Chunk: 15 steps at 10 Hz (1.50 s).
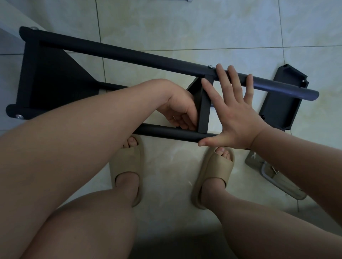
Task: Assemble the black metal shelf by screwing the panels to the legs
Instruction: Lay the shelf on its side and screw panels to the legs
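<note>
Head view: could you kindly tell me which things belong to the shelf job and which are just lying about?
Job: upper leg, middle panel, loose panel, left hand, right hand.
Lying about: plastic tool bag, grey object at top edge.

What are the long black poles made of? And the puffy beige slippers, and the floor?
The long black poles look like metal tubes with a matte black coat: round, smooth, faintly shiny, with silver screw heads. The beige slippers seem soft foam or rubber: thick, rounded, moulded in one piece. The floor looks like glazed tile: pale marbled squares with thin dark joint lines.
</note>
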Available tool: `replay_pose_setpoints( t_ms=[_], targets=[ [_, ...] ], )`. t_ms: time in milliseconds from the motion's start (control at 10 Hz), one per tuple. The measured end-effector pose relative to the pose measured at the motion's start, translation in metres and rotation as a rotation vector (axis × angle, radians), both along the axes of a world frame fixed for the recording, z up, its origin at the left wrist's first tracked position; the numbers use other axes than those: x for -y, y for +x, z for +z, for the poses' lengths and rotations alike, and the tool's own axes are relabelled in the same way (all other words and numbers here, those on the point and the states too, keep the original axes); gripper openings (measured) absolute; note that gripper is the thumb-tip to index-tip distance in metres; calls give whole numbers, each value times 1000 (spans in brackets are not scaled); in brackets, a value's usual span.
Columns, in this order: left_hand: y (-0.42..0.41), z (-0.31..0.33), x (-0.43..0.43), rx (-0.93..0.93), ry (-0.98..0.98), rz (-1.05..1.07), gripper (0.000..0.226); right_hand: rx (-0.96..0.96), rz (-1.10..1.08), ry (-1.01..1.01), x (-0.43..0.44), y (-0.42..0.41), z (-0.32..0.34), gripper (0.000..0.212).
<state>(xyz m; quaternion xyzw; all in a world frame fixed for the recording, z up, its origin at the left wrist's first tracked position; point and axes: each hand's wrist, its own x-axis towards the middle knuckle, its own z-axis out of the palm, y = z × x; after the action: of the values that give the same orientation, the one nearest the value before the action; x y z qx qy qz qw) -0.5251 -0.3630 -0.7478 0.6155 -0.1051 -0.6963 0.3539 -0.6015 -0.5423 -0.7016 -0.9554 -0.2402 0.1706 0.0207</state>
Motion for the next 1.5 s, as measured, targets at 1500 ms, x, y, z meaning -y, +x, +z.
replay_pose_setpoints(
  t_ms=[1500],
  targets=[
    [0,3,-2,-41,-37,68,16,5,0,14,1,0,-2,131]
  ],
)
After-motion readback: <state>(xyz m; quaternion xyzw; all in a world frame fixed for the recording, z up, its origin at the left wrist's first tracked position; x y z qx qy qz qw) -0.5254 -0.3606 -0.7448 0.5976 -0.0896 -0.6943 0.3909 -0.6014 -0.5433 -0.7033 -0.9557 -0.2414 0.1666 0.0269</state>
